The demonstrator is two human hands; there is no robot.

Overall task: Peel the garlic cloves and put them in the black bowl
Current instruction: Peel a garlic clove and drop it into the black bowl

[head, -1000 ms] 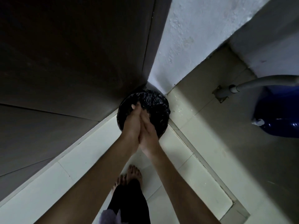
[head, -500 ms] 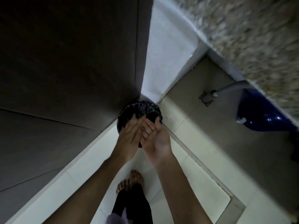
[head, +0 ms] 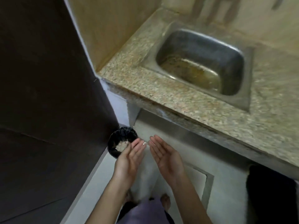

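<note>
Hands: two in shot, both reaching out low over the floor, palms facing each other with a gap between them, not touching.
Left hand [head: 127,160]: hovering just beside the bin, fingertips crossing the bin's near rim in this view, fingers straight and close together, gripping nothing.
Right hand [head: 166,157]: sitting on the far side of the left hand from the bin, fingers spread flat and relaxed, palm turned inward, carrying nothing.
Bin [head: 123,131]: one, round, lined with a black plastic bag, standing on the floor in the corner.
Scraps [head: 121,145]: one small heap of pale, flaky bits lying inside the bin, on the side nearest the left hand; too blurred to say for sure what they are.
Glint [head: 143,143]: one small shiny spot showing at the left fingertips; I cannot tell what it is.
Sink [head: 178,46]: one steel basin, well above and beyond the bin, a brownish film showing on its floor.
Countertop [head: 161,94]: one speckled stone slab surrounding the sink, its edge overhanging the space beside the bin.
Foot [head: 165,202]: one bare foot showing plainly, near the bin on the pale floor tiles.
</note>
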